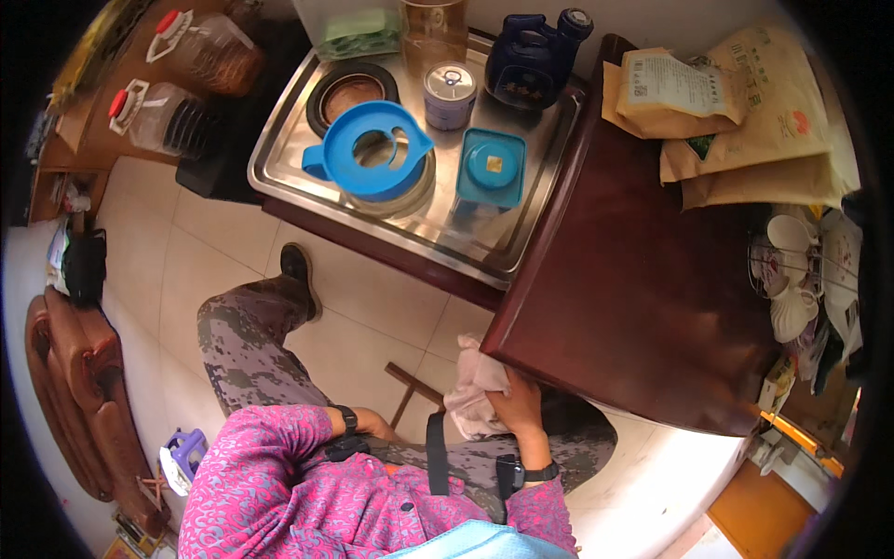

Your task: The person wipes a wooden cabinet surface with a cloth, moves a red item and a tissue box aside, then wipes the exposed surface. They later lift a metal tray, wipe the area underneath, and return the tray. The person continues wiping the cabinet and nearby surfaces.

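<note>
My right hand grips a crumpled pale pink cloth just below the near corner of the dark red wooden table. Down at my lap is my left hand, partly hidden by the sleeve and wrist straps; its fingers do not show clearly. Beyond my knees a stainless steel tray holds a glass jug with a blue plastic lid, a container with a teal square lid, a pull-tab can, a round dark-rimmed dish and a dark blue plastic jug.
Brown paper bags lie on the table's far right, near a wire rack with white cups. Two clear plastic jugs with red caps stand at upper left. A brown leather sofa is at left. A wooden stool part shows by my legs.
</note>
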`<state>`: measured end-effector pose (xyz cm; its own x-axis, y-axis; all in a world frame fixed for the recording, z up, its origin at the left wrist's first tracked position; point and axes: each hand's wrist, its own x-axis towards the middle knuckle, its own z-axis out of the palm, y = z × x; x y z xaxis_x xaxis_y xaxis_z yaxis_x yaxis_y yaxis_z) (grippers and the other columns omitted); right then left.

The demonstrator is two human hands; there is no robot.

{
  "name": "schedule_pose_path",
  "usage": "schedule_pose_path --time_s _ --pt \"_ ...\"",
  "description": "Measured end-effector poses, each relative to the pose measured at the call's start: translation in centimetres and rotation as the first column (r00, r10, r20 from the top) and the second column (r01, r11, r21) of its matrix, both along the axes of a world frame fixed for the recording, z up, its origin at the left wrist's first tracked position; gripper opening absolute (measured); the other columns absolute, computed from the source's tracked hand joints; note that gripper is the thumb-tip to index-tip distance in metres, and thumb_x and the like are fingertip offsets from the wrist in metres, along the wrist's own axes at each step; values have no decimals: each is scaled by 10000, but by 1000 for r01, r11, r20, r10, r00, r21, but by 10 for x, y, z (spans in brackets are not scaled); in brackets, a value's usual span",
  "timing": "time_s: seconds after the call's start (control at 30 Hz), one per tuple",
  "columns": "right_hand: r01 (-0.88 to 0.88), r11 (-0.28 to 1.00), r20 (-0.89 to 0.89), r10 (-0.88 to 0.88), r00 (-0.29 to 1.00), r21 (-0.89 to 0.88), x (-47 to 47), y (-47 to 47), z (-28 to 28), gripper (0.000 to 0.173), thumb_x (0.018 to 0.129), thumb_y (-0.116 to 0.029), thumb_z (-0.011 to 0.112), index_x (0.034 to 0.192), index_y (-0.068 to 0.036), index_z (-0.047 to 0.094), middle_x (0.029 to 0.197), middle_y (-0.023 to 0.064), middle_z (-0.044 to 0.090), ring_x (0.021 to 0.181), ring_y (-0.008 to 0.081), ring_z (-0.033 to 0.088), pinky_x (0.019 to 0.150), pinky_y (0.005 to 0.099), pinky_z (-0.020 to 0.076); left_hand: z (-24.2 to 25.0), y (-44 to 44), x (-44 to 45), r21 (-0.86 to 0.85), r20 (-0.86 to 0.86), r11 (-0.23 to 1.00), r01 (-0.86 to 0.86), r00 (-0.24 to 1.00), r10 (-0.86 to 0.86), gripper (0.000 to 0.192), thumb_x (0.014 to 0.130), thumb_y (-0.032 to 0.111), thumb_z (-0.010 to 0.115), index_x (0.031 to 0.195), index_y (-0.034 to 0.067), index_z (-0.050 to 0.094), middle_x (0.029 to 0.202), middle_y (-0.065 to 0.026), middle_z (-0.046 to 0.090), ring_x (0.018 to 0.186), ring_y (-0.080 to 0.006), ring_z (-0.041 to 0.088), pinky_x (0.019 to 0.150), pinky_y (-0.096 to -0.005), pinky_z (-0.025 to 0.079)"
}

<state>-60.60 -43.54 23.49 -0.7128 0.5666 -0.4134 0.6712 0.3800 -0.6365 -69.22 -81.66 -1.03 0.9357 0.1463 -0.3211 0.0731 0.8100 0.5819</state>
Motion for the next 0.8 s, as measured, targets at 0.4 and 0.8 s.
schedule_pose_path --time_s 0.4,0.8 --pt "148 988 -178 -155 972 -53 16 -6 14 577 786 -192 709 1344 -95 603 1218 209 642 1155 416 605 953 463 513 100 66 -169 -92 -177 907 411 890 -421 408 958 228 604 1276 -25 641 1143 -44 702 981 -209 598 908 -403 487" --pt "327 931 -460 -222 859 161 13 -76 54 583 748 -42 738 1323 -70 642 1087 150 653 1010 330 672 889 376 536 221 131 -186 784 -620 502 364 448 644 424 937 401 655 1271 141 666 1039 -219 719 987 -429 673 833 -528 527"
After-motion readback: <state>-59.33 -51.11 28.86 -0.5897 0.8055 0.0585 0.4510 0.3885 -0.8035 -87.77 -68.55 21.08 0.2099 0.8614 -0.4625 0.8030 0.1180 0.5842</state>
